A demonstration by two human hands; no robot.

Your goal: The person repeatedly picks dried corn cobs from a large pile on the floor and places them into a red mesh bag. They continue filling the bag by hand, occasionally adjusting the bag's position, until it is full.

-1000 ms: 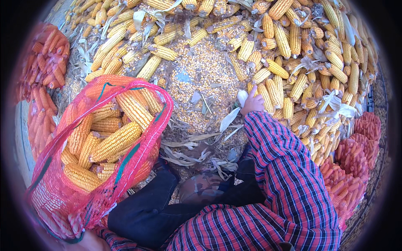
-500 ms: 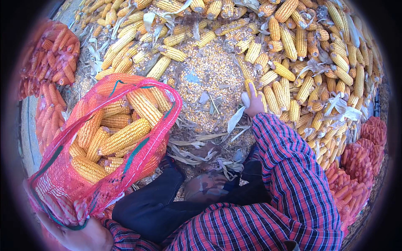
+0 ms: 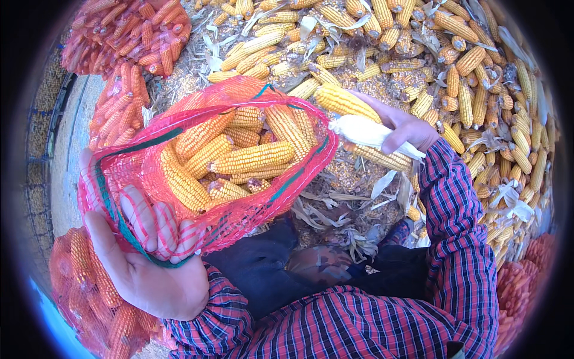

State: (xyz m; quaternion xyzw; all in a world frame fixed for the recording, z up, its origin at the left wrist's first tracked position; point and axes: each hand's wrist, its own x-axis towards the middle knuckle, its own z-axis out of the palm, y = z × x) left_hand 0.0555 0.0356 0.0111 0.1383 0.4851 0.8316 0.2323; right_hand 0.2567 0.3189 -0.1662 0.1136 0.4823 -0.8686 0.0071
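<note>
A red mesh bag [image 3: 233, 222] with a green-striped rim gapes in front of me, partly filled with yellow corn cobs [image 3: 254, 158]. My left hand [image 3: 156, 276] holds its near left rim, with the thumb outside and several fingers showing through the netting. At the opposite side of the bag's mouth, my right hand [image 3: 412, 129] is closed around corn: one cob [image 3: 347, 103] points to the rim above, and another cob [image 3: 382, 157] shows below. A pale husk [image 3: 368, 131] lies between them under my thumb.
A large heap of husked cobs [image 3: 478, 96] spreads across the far and right side. Filled red mesh bags stand at far left [image 3: 128, 36], near left [image 3: 89, 287] and lower right [image 3: 517, 281]. Loose kernels and dry husks [image 3: 335, 203] cover the ground by my legs.
My right hand has come back from the heap to the bag's mouth with cobs in it. My left hand has raised the bag's near rim and moved right; the view has shifted left.
</note>
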